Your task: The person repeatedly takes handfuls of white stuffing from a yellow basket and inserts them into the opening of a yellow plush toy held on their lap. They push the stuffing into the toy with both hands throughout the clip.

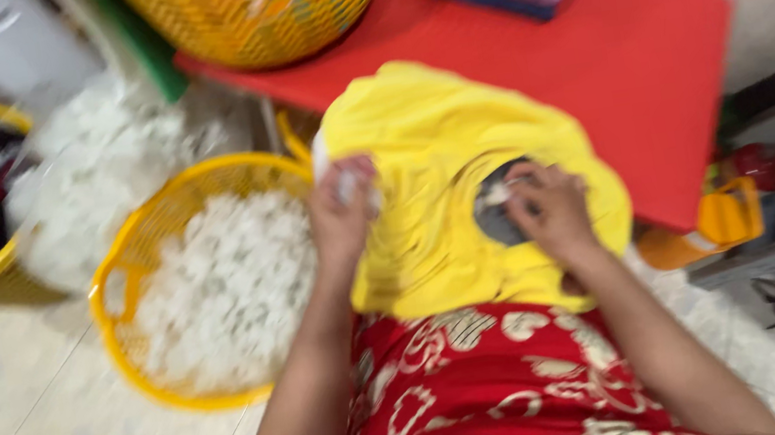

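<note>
Across the lap, at the red worktop's [648, 60] edge, a yellow garment [434, 191] is held unfolded; left hand [342, 214] fingers are clamped on its edge, right hand [548, 210] fingers pinched at its neckline. Folding appears barely begun, and a basket [118, 316] of white pieces stands just beside.

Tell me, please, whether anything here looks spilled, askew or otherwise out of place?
White fluffy stuffing lies heaped on the floor between the yellow baskets, outside the basket that holds more of it, so it looks spilled. The left hand and right hand grip a crumpled yellow cloth; motion blur hides finer detail.
</note>
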